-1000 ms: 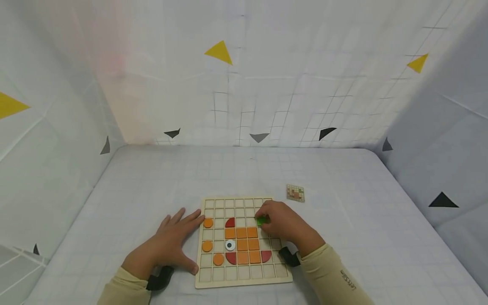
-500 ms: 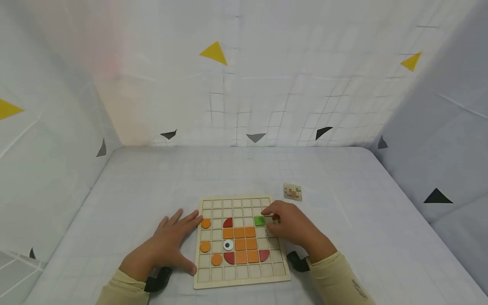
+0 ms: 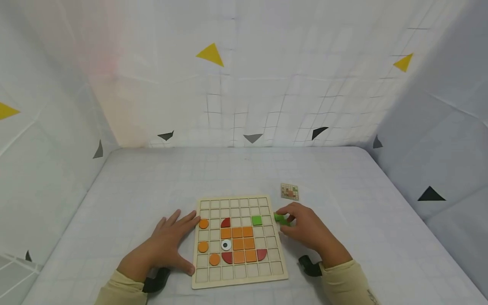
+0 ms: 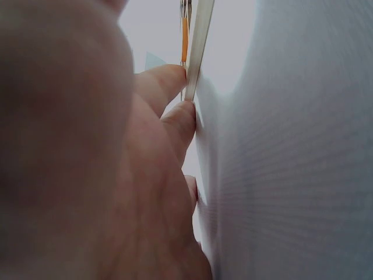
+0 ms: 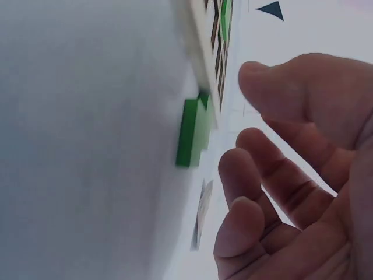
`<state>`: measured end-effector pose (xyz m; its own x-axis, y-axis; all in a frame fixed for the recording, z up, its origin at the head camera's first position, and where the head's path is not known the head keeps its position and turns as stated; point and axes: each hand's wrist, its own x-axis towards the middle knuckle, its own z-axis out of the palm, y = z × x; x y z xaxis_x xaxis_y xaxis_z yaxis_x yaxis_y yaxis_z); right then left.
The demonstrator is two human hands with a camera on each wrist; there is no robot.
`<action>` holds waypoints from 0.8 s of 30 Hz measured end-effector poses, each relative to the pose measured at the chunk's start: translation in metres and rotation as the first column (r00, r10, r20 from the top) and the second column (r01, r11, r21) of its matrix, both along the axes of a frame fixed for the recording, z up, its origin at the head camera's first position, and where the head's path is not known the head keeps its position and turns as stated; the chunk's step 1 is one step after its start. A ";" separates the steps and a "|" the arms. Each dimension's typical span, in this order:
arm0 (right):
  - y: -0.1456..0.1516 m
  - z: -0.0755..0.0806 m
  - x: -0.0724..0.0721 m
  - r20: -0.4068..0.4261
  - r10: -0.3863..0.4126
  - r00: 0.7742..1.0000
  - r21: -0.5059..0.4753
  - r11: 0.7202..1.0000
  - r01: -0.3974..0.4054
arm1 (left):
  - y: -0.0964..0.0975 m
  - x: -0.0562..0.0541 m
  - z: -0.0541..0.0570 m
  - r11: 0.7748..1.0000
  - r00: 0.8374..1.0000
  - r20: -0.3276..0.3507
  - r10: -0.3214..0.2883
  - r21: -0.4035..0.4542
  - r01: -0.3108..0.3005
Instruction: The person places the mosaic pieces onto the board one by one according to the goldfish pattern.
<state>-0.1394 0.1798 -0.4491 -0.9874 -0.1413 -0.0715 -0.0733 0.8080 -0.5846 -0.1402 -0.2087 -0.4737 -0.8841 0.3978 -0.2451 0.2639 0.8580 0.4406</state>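
Observation:
A wooden grid board (image 3: 244, 282) lies on the table, bearing orange squares (image 3: 238, 244), orange discs (image 3: 203, 247), red quarter-circle pieces (image 3: 225, 223), an eye disc (image 3: 226, 245) and one green square (image 3: 257, 220). My left hand (image 3: 164, 245) rests with spread fingers against the board's left edge; in the left wrist view, its fingertips (image 4: 185, 114) touch the board's side. Green pieces (image 3: 280, 218) lie just right of the board, partly hidden by my right hand (image 3: 308, 228). In the right wrist view, that hand's fingers are bent and apart, near the green pieces (image 5: 189, 134) without holding them.
A small patterned card (image 3: 289, 191) lies behind the board's right corner. The table is covered by a white cloth (image 3: 171, 178), with white sheets (image 3: 152, 63) rising behind it and at both sides.
My right hand has let go of the green square, which stays in its board cell, and has moved right to the green pieces beside the board. The left hand keeps its place at the board.

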 end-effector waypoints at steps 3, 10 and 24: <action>0.003 -0.002 -0.001 0.018 -0.030 0.999 0.023 0.999 0.030 | -0.001 0.000 0.000 1.000 1.000 -0.004 0.001 -0.004 -0.001; 0.009 -0.009 -0.004 0.063 -0.091 0.994 0.037 0.995 0.089 | -0.001 0.000 -0.001 1.000 1.000 0.002 -0.001 0.012 0.001; 0.002 -0.012 -0.006 0.097 -0.186 0.978 0.105 0.979 0.176 | -0.002 0.000 -0.002 1.000 1.000 -0.009 -0.004 0.019 0.004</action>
